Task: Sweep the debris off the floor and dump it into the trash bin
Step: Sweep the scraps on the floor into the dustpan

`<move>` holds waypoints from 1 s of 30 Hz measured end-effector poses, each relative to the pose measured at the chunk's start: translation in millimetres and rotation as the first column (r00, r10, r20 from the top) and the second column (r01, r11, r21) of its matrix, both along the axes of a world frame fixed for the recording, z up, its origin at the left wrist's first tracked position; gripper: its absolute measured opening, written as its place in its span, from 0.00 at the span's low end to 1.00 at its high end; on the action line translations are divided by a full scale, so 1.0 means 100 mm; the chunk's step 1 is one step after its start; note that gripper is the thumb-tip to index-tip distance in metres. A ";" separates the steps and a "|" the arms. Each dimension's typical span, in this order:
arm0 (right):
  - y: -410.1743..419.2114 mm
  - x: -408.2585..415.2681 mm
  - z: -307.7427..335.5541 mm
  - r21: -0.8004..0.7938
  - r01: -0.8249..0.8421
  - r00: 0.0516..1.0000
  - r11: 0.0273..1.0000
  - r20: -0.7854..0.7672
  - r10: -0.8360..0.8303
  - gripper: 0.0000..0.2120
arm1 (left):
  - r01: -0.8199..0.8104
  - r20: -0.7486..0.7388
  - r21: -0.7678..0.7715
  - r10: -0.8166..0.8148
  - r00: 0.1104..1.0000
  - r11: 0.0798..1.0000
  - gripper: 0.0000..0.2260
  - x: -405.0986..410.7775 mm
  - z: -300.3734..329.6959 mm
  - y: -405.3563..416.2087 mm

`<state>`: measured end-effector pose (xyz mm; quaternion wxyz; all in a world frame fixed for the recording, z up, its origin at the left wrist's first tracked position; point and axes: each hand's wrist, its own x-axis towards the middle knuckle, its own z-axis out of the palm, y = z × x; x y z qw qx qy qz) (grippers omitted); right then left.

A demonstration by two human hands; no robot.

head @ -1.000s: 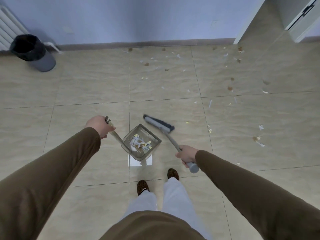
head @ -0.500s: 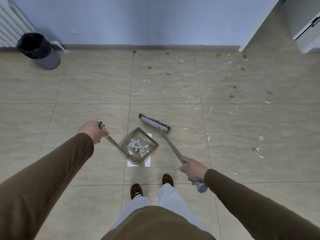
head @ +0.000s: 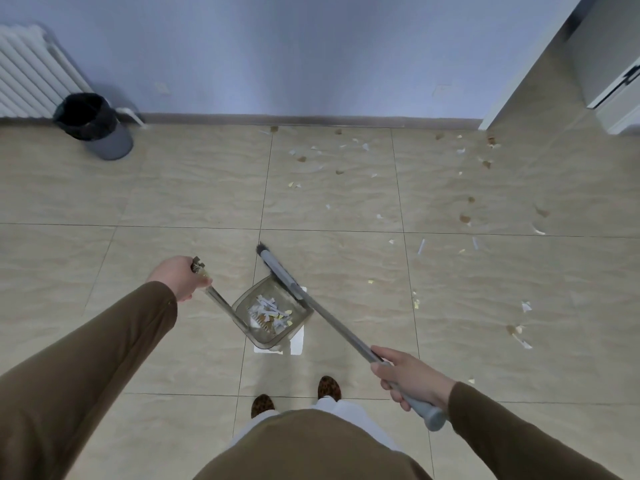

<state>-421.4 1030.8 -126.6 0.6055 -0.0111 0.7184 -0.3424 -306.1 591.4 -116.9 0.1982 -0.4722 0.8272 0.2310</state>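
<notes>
My left hand [head: 180, 278] grips the top of the long handle of a clear grey dustpan [head: 239, 306], which hangs just above the floor in front of my feet. Paper scraps [head: 268, 312] lie inside the pan. My right hand [head: 407, 377] grips the grey broom handle near its end. The broom [head: 277, 268] has its head over the pan's far rim. Loose debris [head: 346, 161], white and brown bits, is scattered over the tiles ahead and to the right. The grey trash bin [head: 93, 124] with a black liner stands at the far left by the wall.
A white radiator [head: 31, 74] hangs on the wall behind the bin. A blue wall with a skirting board [head: 311, 119] closes the far side. A white door frame [head: 530, 64] and cabinet [head: 613, 74] stand at the far right. My two shoes [head: 294, 398] stand behind the pan.
The broom head has swung left and back until it lies over the dustpan's rim. My right hand has drawn back toward my body. The view has tilted up, showing more wall.
</notes>
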 end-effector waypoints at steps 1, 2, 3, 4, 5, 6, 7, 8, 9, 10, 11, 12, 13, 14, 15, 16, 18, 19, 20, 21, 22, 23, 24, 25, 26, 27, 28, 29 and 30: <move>-0.01 -0.07 0.01 -0.008 -0.004 1.000 1.000 -0.021 0.004 0.26 | -0.001 -0.004 -0.001 0.001 1.000 1.000 0.10 -0.04 0.02 0.00; -0.04 -0.16 0.02 -0.015 -0.013 0.999 1.000 -0.043 0.012 0.27 | -0.004 -0.013 -0.004 0.004 1.000 1.000 0.10 -0.10 0.03 -0.01; -0.08 -0.24 0.03 -0.019 -0.021 0.998 1.000 -0.065 0.020 0.27 | -0.006 -0.019 -0.008 0.005 1.000 1.000 0.10 -0.14 0.05 -0.02; -0.14 -0.34 0.04 -0.022 -0.024 0.996 0.999 -0.083 0.022 0.27 | -0.004 -0.024 -0.014 0.004 1.000 1.000 0.10 -0.19 0.06 -0.03; -0.21 -0.43 0.05 -0.028 -0.021 0.995 0.999 -0.098 0.019 0.27 | -0.007 -0.030 -0.016 0.006 1.000 1.000 0.10 -0.24 0.08 -0.05; -0.28 -0.51 0.05 -0.034 -0.014 0.994 0.999 -0.109 0.010 0.27 | -0.013 -0.038 -0.018 0.013 0.999 1.000 0.10 -0.29 0.10 -0.08; -0.36 -0.62 0.06 -0.038 -0.002 0.993 0.999 -0.115 -0.003 0.27 | -0.020 -0.047 -0.019 0.019 0.999 1.000 0.10 -0.36 0.12 -0.12; -0.43 -0.71 0.06 -0.040 0.015 0.992 0.999 -0.121 -0.020 0.26 | -0.022 -0.054 -0.020 0.020 0.998 1.000 0.10 -0.41 0.12 -0.15; -0.51 -0.81 0.04 -0.040 0.033 0.991 0.999 -0.128 -0.038 0.26 | -0.022 -0.062 -0.024 0.021 0.998 0.999 0.10 -0.49 0.14 -0.21; -0.58 -0.91 0.02 -0.042 0.046 0.990 0.998 -0.135 -0.051 0.26 | -0.020 -0.069 -0.028 0.018 0.997 0.999 0.10 -0.56 0.15 -0.27; -0.64 -1.00 0.00 -0.044 0.055 0.988 0.998 -0.143 -0.061 0.27 | -0.017 -0.077 -0.028 0.015 0.997 0.999 0.10 -0.64 0.15 -0.32; -0.70 -1.08 -0.02 -0.044 0.061 0.986 0.997 -0.152 -0.067 0.27 | -0.016 -0.086 -0.026 0.014 0.996 1.000 0.10 -0.71 0.16 -0.39; -0.77 -1.18 -0.06 -0.040 0.069 0.984 0.997 -0.164 -0.075 0.26 | -0.014 -0.089 -0.027 0.012 0.996 1.000 0.10 -0.81 0.16 -0.47; -0.83 -1.27 -0.08 -0.038 0.080 0.981 0.996 -0.173 -0.086 0.26 | -0.004 -0.090 -0.029 0.001 0.996 1.000 0.10 -0.90 0.16 -0.53; -0.90 -1.35 -0.09 -0.035 0.096 0.978 0.995 -0.181 -0.101 0.25 | 0.006 -0.095 -0.026 -0.008 0.995 1.000 0.10 -0.99 0.16 -0.60; -0.98 -1.43 -0.11 -0.032 0.108 0.976 0.994 -0.188 -0.113 0.25 | 0.003 -0.104 -0.020 -0.005 0.995 1.000 0.10 -1.10 0.15 -0.69; -1.19 -1.63 -0.16 -0.022 0.131 0.968 0.991 -0.211 -0.133 0.25 | 0.008 -0.118 -0.008 -0.009 0.993 1.000 0.10 -1.33 0.12 -0.89; -1.28 -1.72 -0.17 -0.014 0.140 0.965 0.990 -0.224 -0.139 0.25 | 0.014 -0.120 0.000 -0.014 0.993 1.000 0.11 -1.43 0.10 -0.98; -1.41 -1.83 -0.18 -0.004 0.148 0.961 0.989 -0.234 -0.145 0.24 | 0.016 -0.126 0.009 -0.015 0.992 1.000 0.11 -1.57 0.08 -1.09; -1.51 -1.92 -0.20 0.006 0.149 0.959 0.989 -0.247 -0.142 0.23 | 0.018 -0.131 0.014 -0.016 0.991 1.000 0.10 -1.67 0.07 -1.17; -1.62 -2.03 -0.22 0.023 0.152 0.956 0.988 -0.257 -0.141 0.22 | 0.027 -0.135 0.025 -0.023 0.991 0.999 0.10 -1.80 0.06 -1.27; -1.71 -2.13 -0.23 0.036 0.159 0.953 0.987 -0.268 -0.144 0.21 | 0.033 -0.139 0.037 -0.027 0.990 0.999 0.09 -1.91 0.06 -1.34; -1.82 -2.24 -0.26 0.049 0.165 0.949 0.985 -0.280 -0.145 0.19 | 0.039 -0.141 0.049 -0.031 0.989 0.998 0.09 -2.03 0.05 -1.42; -1.91 -2.34 -0.29 0.058 0.167 0.947 0.984 -0.287 -0.144 0.19 | 0.048 -0.142 0.051 -0.040 0.989 0.998 0.09 -2.14 0.05 -1.48; -2.00 -2.43 -0.32 0.071 0.166 0.946 0.984 -0.292 -0.139 0.18 | 0.063 -0.138 0.043 -0.056 0.989 0.997 0.09 -2.24 0.05 -1.54; -2.10 -2.54 -0.35 0.089 0.171 0.945 0.981 -0.297 -0.138 0.18 | 0.080 -0.132 0.037 -0.075 0.988 0.996 0.09 -2.35 0.04 -1.61; -2.19 -2.63 -0.38 0.102 0.172 0.943 0.980 -0.306 -0.134 0.18 | 0.093 -0.130 0.030 -0.088 0.988 0.995 0.09 -2.45 0.04 -1.66; -2.29 -2.73 -0.39 0.114 0.170 0.941 0.979 -0.314 -0.127 0.18 | 0.105 -0.130 0.029 -0.101 0.986 0.994 0.08 -2.55 0.04 -1.71; -2.38 -2.82 -0.41 0.124 0.168 0.941 0.978 -0.317 -0.122 0.18 | 0.115 -0.131 0.031 -0.110 0.985 0.993 0.09 -2.66 0.03 -1.75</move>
